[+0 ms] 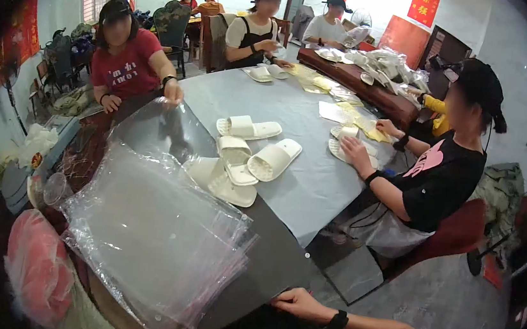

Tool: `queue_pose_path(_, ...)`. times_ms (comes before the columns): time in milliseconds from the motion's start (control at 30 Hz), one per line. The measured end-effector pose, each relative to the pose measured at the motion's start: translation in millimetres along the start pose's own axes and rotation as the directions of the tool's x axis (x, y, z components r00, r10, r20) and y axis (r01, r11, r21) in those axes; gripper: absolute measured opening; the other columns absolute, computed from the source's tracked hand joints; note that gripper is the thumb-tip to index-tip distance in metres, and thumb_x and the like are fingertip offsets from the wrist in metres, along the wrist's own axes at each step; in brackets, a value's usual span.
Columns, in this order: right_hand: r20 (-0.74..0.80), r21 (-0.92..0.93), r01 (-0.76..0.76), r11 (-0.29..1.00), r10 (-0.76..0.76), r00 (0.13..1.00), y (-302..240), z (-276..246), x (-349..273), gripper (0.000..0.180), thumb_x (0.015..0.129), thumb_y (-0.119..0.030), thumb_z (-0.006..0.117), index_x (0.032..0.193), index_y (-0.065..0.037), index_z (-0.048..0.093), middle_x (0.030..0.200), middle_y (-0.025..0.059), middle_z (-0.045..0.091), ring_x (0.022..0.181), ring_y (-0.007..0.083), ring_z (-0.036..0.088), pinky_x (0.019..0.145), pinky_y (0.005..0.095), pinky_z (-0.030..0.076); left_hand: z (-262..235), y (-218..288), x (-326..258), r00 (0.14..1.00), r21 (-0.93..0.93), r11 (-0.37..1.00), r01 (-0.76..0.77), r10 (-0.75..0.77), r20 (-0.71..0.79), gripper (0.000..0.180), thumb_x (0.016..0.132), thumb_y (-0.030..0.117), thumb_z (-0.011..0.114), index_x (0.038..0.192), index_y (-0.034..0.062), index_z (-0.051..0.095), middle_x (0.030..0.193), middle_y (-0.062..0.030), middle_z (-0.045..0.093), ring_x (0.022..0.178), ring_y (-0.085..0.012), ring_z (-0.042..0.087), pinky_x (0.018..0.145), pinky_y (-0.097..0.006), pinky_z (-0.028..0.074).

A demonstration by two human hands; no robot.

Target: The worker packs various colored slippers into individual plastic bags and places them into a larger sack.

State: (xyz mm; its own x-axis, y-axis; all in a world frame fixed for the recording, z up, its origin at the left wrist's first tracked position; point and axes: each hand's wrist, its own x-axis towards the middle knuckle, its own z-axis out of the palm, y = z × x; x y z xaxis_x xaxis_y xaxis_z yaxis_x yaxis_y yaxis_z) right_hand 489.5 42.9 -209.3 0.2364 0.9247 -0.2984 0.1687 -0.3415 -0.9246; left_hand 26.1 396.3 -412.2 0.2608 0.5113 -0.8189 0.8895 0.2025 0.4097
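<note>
Bag stack (pixel 154 230), near left: clear plastic film, glossy, creased. Slippers (pixel 274 159): plastic-looking, matt, bumpy inside. Desk (pixel 311 201): smooth, matt cover. Shirt (pixel 434 198), right: matt cloth.

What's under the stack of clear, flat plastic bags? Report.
The clear plastic bags lie on a dark grey tabletop, visible beside their right edge; the surface beneath them is covered.

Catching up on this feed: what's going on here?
The wearer's right hand is at the edge of the table, holding nothing visible; the left hand is out of view. Clear bags lie nearest, by loose slippers. A red-shirted person holds clear plastic at their far end; a black-shirted person has a hand on more slippers.
</note>
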Motion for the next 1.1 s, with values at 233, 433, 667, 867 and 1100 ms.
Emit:
queue_pose_path(233,0.008,-0.231,0.312,0.922,-0.319,0.948,10.1,-0.3,1.8,0.024,0.097,-0.015,0.065,0.119,-0.006,0.071,0.106,0.0131,0.070,0.096,0.0261,0.068,0.083,0.0366,0.053,-2.0,-46.7,-51.9,0.981,0.114,0.975,0.192,-0.190,-0.029,0.094,0.079,0.050,0.082,0.149,-0.0010,0.044,0.146,-0.0131,0.055,0.126,-0.0279,0.058,0.097,-0.042,0.052)
queue_pose_path(433,0.024,-0.284,0.364,0.887,-0.373,0.928,-7.0,14.4,-27.8,0.022,0.098,-0.011,0.064,0.118,-0.004,0.069,0.099,0.0099,0.066,0.087,0.0198,0.067,0.080,0.0319,0.052,10.8,-83.8,-94.1,0.944,0.190,0.925,0.329,-0.325,-0.052,0.095,0.078,0.051,0.083,0.148,-0.0012,0.045,0.146,-0.0135,0.055,0.126,-0.0283,0.058,0.097,-0.042,0.051)
queue_pose_path(667,0.130,-0.219,0.401,0.889,-0.381,0.915,-3.9,26.9,-29.7,0.029,0.098,-0.011,0.064,0.126,-0.005,0.066,0.101,0.0145,0.067,0.092,0.0292,0.067,0.079,0.0389,0.053,1.0,-87.2,-122.5,0.892,0.140,0.884,0.447,-0.428,-0.147,0.097,0.076,0.052,0.084,0.148,-0.0015,0.045,0.146,-0.0140,0.055,0.126,-0.0288,0.058,0.097,-0.042,0.051)
queue_pose_path(867,0.188,-0.338,0.552,0.762,-0.520,0.833,-42.5,15.2,-42.5,0.028,0.095,-0.006,0.065,0.124,-0.004,0.065,0.111,0.0149,0.065,0.094,0.0347,0.067,0.080,0.0394,0.056,156.5,-225.2,-252.7,0.706,0.069,0.705,0.706,-0.708,0.014,0.099,0.075,0.052,0.085,0.148,-0.0017,0.045,0.145,-0.0145,0.055,0.126,-0.0293,0.058,0.097,-0.043,0.051)
queue_pose_path(1100,0.425,-0.347,0.710,0.613,-0.571,0.702,-63.4,28.2,-1.7,0.032,0.095,-0.008,0.064,0.127,-0.006,0.063,0.124,0.0175,0.063,0.106,0.0382,0.066,0.088,0.0418,0.057,193.0,-248.0,-346.7,0.804,0.039,0.903,0.428,-0.361,-0.472,0.053,0.089,0.021,0.066,0.136,0.0002,0.055,0.134,-0.0259,0.060,0.120,-0.0427,0.059,0.097,-0.048,0.049)
